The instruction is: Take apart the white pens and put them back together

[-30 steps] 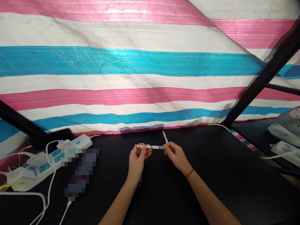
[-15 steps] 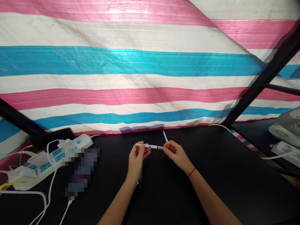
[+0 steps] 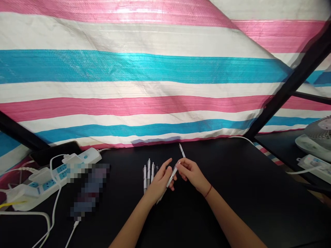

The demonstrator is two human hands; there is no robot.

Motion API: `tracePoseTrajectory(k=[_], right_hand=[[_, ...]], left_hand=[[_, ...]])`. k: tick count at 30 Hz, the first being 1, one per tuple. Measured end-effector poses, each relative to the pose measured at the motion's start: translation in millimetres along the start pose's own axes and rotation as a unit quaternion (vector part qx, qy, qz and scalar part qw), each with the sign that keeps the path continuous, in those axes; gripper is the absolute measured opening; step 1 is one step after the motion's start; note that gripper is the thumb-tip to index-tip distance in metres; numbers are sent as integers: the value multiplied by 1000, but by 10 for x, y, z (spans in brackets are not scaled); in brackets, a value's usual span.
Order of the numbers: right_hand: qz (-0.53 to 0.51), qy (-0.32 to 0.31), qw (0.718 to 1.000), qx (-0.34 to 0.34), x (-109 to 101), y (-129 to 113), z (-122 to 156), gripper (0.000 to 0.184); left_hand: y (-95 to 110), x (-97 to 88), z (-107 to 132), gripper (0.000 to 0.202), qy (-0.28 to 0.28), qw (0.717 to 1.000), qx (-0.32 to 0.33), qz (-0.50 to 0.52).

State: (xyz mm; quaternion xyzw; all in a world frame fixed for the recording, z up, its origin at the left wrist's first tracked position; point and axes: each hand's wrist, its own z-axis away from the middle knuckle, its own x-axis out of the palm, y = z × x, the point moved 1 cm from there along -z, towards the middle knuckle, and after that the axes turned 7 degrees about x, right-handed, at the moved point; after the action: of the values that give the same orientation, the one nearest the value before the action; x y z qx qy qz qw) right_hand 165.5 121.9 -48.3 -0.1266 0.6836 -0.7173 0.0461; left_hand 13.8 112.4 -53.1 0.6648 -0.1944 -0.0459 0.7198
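Both my hands meet over a black table (image 3: 232, 193). My left hand (image 3: 160, 181) holds a white pen (image 3: 172, 176) that slants down to the left, fingers partly stretched with the thumb against it. My right hand (image 3: 190, 172) pinches the pen's upper end and also has a second thin white pen piece (image 3: 182, 150) sticking up past its fingers. A row of white pens (image 3: 148, 172) lies on the table just left of my left hand.
White power strips (image 3: 51, 172) with cables lie at the left, next to a pixelated patch. A striped pink, blue and white tarp (image 3: 144, 75) hangs behind. A black frame bar (image 3: 289, 86) slants at the right, near a fan (image 3: 319, 137).
The pen was held level between both hands; it is now tilted down to the left. My left hand has dropped and moved right, uncovering the row of pens on the table.
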Motion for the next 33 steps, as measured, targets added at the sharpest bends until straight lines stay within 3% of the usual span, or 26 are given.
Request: tracePoseTrajectory(k=[6,9,22,27,33], right_hand=[[-84,163,983,5,-202,40,-73,24],[-85,197,977,7,-269,35,-88,27],[26,196,980,6,-278,-19,-67,41],[18,156,987,-24,-285,0,-77,30],[46,180,983,-8,-290,41,-89,39]], left_hand=[[58,-152,-22,44,44,981,29,-189],[96,-199,-16,39,87,960,69,-256],[192,-188,8,36,103,940,83,-315],[187,-209,9,38,120,934,86,-324],[175,-211,5,41,125,935,90,-319]])
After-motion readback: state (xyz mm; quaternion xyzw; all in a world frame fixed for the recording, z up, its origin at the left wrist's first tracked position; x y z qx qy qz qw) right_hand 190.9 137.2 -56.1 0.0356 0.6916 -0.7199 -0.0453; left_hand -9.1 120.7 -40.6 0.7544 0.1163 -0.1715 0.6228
